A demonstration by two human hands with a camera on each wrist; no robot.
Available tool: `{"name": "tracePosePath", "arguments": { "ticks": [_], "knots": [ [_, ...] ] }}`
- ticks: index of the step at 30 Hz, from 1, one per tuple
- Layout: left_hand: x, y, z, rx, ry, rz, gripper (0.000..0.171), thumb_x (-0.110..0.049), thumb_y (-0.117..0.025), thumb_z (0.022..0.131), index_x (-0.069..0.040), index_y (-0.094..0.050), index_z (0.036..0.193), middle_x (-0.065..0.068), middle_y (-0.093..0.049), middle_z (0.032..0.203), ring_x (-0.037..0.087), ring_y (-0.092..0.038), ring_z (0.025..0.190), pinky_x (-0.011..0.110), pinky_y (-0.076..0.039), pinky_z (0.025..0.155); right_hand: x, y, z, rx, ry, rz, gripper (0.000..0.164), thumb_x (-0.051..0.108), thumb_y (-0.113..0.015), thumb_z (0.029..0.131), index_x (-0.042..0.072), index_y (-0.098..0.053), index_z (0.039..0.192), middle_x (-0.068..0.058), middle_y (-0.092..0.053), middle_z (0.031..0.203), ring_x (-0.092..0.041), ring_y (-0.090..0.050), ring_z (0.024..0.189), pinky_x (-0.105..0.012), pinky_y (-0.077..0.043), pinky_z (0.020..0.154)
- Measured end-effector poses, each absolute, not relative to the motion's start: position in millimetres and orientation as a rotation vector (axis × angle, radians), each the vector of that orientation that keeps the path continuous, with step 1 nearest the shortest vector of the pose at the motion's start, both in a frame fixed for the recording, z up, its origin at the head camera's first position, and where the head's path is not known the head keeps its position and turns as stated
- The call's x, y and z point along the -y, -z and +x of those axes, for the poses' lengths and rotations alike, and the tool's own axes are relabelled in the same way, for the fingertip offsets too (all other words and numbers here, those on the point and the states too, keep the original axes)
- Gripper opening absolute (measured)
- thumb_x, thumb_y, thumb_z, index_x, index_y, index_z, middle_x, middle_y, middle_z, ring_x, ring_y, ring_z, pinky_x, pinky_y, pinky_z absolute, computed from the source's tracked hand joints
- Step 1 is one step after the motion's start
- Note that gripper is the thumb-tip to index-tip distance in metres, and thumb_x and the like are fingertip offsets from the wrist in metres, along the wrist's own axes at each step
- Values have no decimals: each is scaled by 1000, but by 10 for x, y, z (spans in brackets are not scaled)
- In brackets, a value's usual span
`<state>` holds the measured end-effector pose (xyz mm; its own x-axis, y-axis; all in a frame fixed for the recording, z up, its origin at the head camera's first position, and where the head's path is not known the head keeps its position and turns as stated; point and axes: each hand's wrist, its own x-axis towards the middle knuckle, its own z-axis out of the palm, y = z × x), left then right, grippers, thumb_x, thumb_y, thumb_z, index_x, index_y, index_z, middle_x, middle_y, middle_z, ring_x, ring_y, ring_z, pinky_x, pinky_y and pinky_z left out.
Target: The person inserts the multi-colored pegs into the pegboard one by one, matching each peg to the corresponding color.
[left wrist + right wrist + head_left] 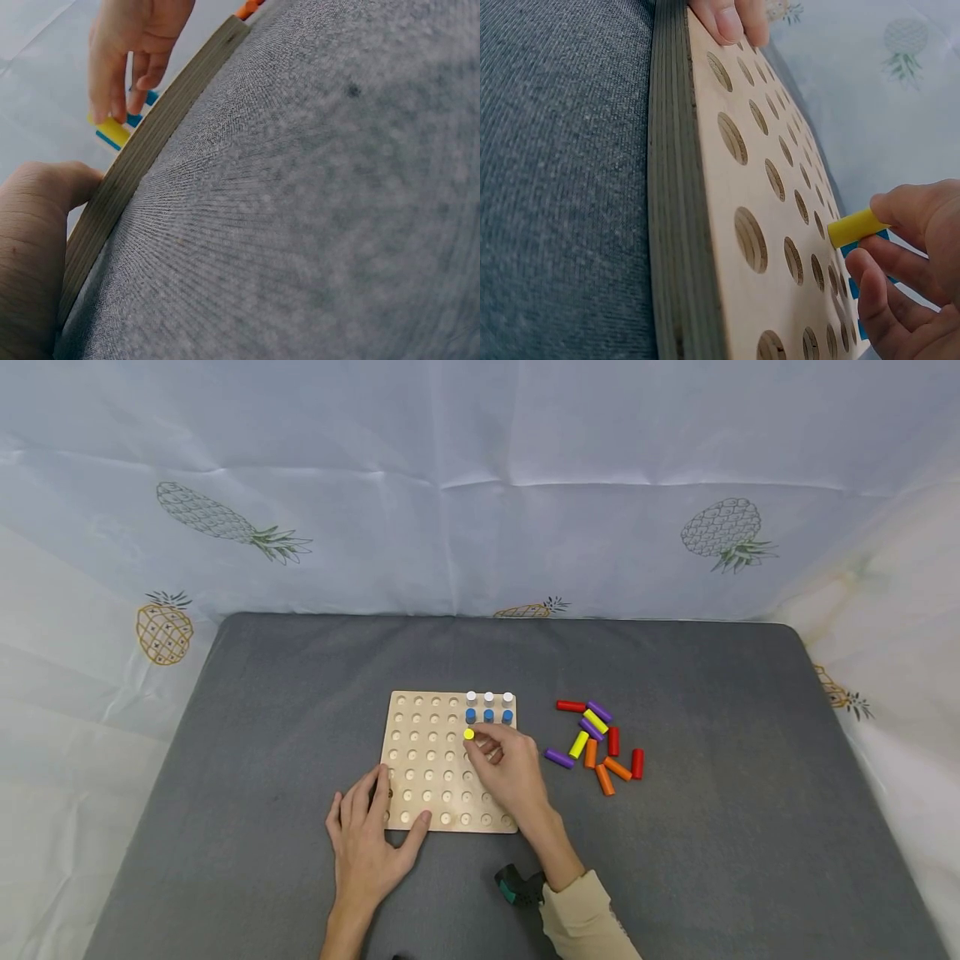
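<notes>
On the surface (712, 843), the pegboard (421, 765) is lying flat. My left hand (367, 856) is resting, fingers spread and empty, at its near-left corner. My right hand (517, 772) is arching over it, fingers pinching the yellow peg (468, 734) just nearer than the blue pegs (488, 716); I'm apparently seating it, so it's probably needing a straight push down.

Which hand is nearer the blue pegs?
Right. The right hand pinches a yellow peg beside the blue pegs; the left hand rests at the near left corner of the board.
</notes>
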<state>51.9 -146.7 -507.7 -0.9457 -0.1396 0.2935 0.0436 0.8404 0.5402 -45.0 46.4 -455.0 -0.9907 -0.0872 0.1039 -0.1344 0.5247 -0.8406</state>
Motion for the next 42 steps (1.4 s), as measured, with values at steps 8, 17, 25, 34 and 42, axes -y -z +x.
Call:
{"name": "tracePosePath", "arguments": {
  "ticks": [8,17,25,34,42],
  "knots": [
    [1466,5079,522,2694,800,69,89,-41,-81,77,4,-51,147,23,-54,146,42,-44,135,72,-18,114,-463,4566,-459,2706,-1476,210,17,11,-77,90,5,-79,105,-7,-76,86,-9,-64,69,-17,-53,61],
    [1461,5063,516,2702,798,69,89,-41,-81,77,5,-50,147,23,-54,146,42,-45,135,72,-18,114,-474,4584,-455,2713,-1442,230,17,10,-77,89,4,-79,105,-7,-75,84,-8,-62,67,-17,-52,58],
    [1461,5064,509,2708,797,72,89,-41,-81,78,4,-50,148,23,-54,147,42,-44,135,72,-18,114,-468,4619,-471,2728,-1432,193,17,11,-77,89,4,-79,105,-8,-70,85,-10,-64,69,-17,-54,60],
    [1465,5067,505,2701,810,76,89,-41,-81,78,4,-50,147,23,-53,147,41,-44,136,72,-18,114,-512,4572,-449,2719,-1437,199,19,9,-79,88,2,-79,107,-8,-68,84,-9,-61,67,-17,-54,60],
    [1465,5067,517,2712,805,90,88,-41,-80,78,4,-50,147,23,-53,147,42,-44,136,72,-18,114,-650,4481,-411,2737,-1456,188,21,11,-77,90,2,-79,109,-8,-68,79,-8,-57,64,-14,-51,59]
  ]
}}
